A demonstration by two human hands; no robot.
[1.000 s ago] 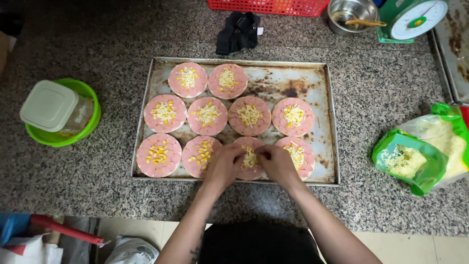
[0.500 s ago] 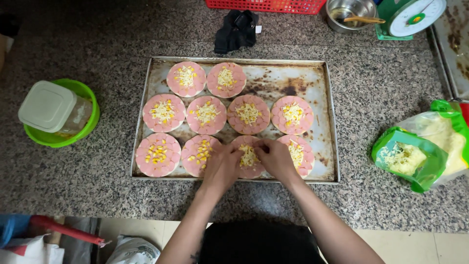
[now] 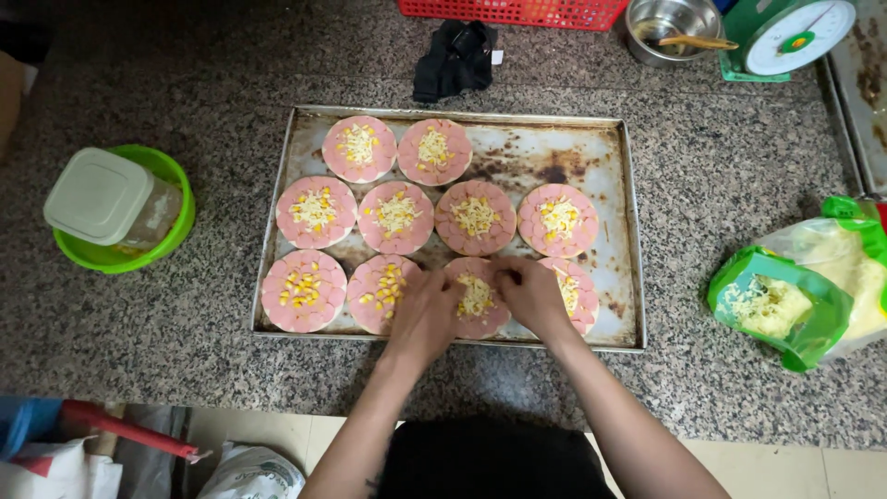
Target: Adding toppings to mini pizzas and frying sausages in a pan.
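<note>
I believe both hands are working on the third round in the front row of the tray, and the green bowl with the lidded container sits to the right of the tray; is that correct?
Not quite: in the head view the green bowl with the lidded container sits left of the tray, not right. Both the left hand and right hand are indeed on the third front-row round.

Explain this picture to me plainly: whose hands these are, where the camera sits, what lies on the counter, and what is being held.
No machine here: a person works with two bare hands, filmed by a camera worn on their head, looking down. On the speckled stone counter lies a worn baking tray with ten round pink sausage-slice rounds topped with corn and shredded cheese. The left hand and right hand both touch the third round in the front row; nothing is lifted. Left stands a lidded container in a green bowl; right, a green bag of shredded cheese. At the back: a scale, metal bowl, dark cloth.
</note>
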